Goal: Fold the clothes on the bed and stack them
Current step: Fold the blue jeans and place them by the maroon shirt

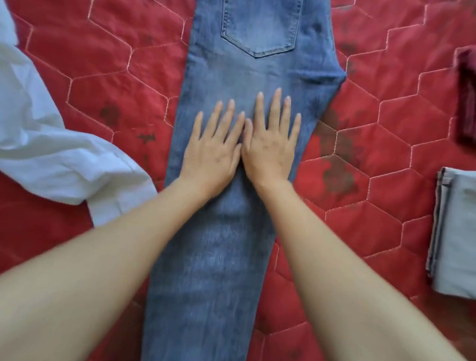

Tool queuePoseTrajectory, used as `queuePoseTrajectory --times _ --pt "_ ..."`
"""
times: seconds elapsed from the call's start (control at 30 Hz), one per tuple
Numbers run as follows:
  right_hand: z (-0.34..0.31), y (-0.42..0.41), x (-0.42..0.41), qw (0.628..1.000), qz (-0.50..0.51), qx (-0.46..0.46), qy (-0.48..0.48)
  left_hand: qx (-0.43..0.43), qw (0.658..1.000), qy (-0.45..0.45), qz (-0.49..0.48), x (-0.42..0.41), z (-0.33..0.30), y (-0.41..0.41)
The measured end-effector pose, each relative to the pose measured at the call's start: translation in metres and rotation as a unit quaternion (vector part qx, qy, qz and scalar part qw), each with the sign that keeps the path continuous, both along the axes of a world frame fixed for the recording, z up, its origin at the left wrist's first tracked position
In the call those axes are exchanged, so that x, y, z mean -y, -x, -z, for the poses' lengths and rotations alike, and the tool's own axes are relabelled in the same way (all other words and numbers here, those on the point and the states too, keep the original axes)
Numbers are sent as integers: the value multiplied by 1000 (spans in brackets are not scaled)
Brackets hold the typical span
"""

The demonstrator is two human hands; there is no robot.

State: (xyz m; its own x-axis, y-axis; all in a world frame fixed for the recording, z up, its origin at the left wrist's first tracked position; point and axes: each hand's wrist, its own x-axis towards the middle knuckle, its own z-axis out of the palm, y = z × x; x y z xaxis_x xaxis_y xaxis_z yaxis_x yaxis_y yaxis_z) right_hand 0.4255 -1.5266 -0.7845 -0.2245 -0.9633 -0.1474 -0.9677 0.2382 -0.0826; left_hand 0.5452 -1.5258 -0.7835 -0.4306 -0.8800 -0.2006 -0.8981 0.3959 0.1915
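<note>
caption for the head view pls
Both hands, left and right, press flat on jeans on a red quilt.

Both forearms bare, no sleeves, rings or watch.

No text, label, brand, number or sign can be read anywhere, neither on the faded blue denim jeans (239, 67) (their stitched back pocket is plain) nor on the red quilted hexagon-stitched bedcover (98, 72).
</note>
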Motion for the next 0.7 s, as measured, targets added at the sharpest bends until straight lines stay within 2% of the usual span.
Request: queuePoseTrajectory --times 0.13,0.27,0.37,0.47,0.57,0.7 --pt "5 -31 -123 998 -32 34 32 -14 1000 24 -10 -126 7 -50" --pt "-1 -49 -257 996 -68 58 1 5 1000 0 0 -245 -1 -102" --pt "-14 -55 -326 990 -121 69 -25 29 999 -26 14 -293 -16 -120" --pt "-29 -55 -331 989 -120 85 -24 41 999 -25 21 -292 -30 -118" --pt "-37 -56 -290 989 -95 110 10 33 999 12 9 -258 -38 -103" --pt "-28 -67 -245 992 -102 76 -13 20 999 13 44 -232 -28 -86"
